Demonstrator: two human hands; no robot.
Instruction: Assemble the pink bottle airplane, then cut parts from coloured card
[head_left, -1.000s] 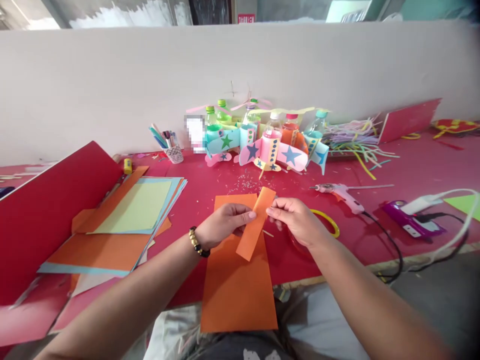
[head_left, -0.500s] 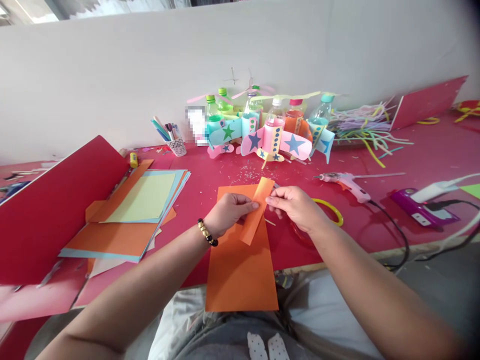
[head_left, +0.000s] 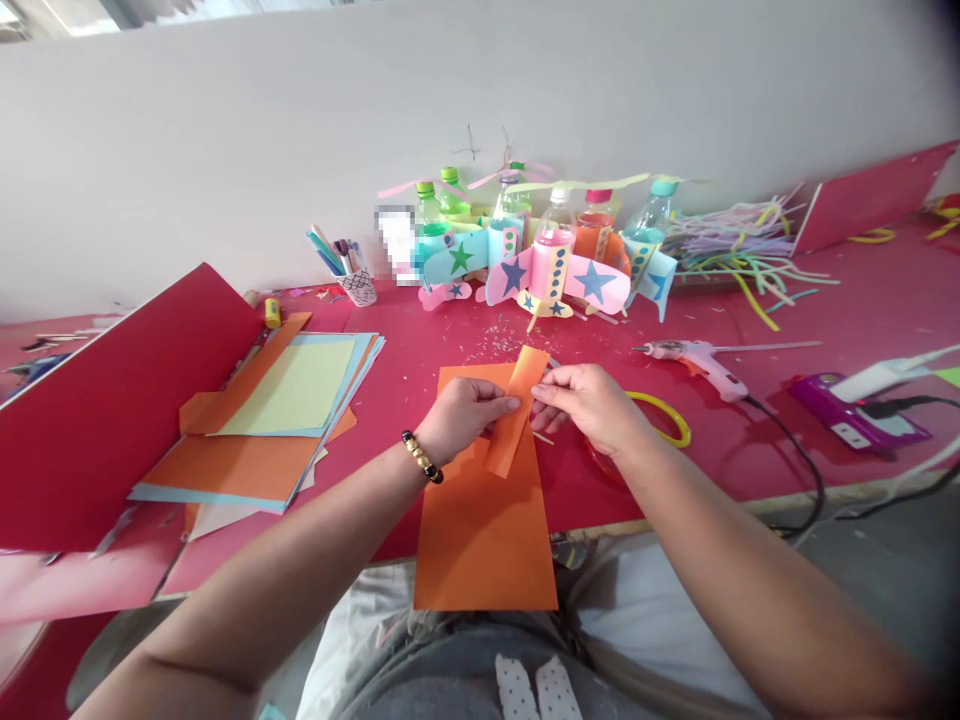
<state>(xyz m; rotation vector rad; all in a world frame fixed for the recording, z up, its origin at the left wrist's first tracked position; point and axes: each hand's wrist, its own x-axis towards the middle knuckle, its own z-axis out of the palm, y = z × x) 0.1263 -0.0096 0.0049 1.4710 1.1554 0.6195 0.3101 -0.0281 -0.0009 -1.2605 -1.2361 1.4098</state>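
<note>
Narrow orange paper strip (head_left: pixel 517 428) is slanted over our larger rectangular orange paper sheet (head_left: pixel 487 560); our left hand (head_left: pixel 465 408) pinches its left side, our right hand (head_left: pixel 590 402) its right edge. We reckon it's light, bendy, easily creased, so gentle edge grips suit.

The left grip (head_left: pixel 465 408) had most of its fingers hidden behind the orange strip (head_left: pixel 514 430), and the right grip (head_left: pixel 589 405) covered part of a yellow loop (head_left: pixel 681 425). At the far side, a pixelated patch (head_left: pixel 397 245) was unreadable and an orange bottle plane (head_left: pixel 598 243) sat half hidden behind a pink one (head_left: pixel 546 268). The left edge cut off a red panel (head_left: pixel 112 420), while the scraps (head_left: pixel 495 346) mid-table were too small to tell.
</note>
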